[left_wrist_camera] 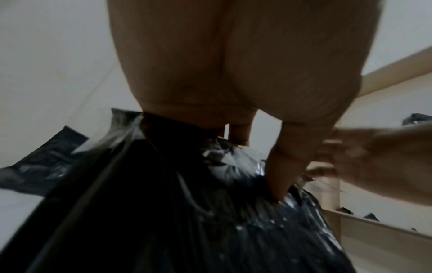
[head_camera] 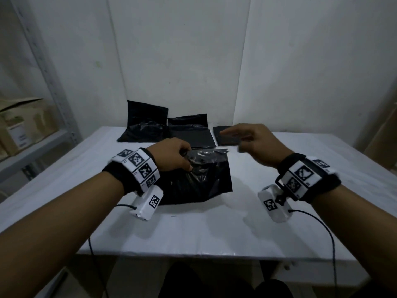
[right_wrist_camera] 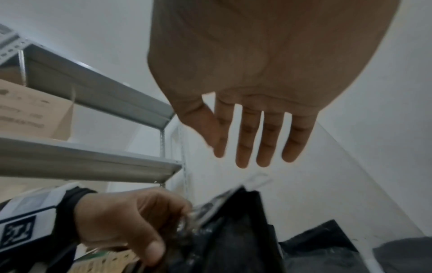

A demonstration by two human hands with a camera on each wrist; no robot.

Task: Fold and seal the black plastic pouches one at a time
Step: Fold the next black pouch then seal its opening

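A crinkled black plastic pouch lies on the white table in front of me. My left hand grips its upper left part, thumb and fingers curled into the plastic. The same pouch shows in the right wrist view, bunched under that left hand. My right hand hovers blurred above the table, right of the pouch, touching nothing. Its fingers are straight and spread, and it holds nothing.
Three more black pouches lie at the table's far edge: one leaning on the wall, one in the middle, a smaller one to the right. A metal shelf with cardboard boxes stands on the left.
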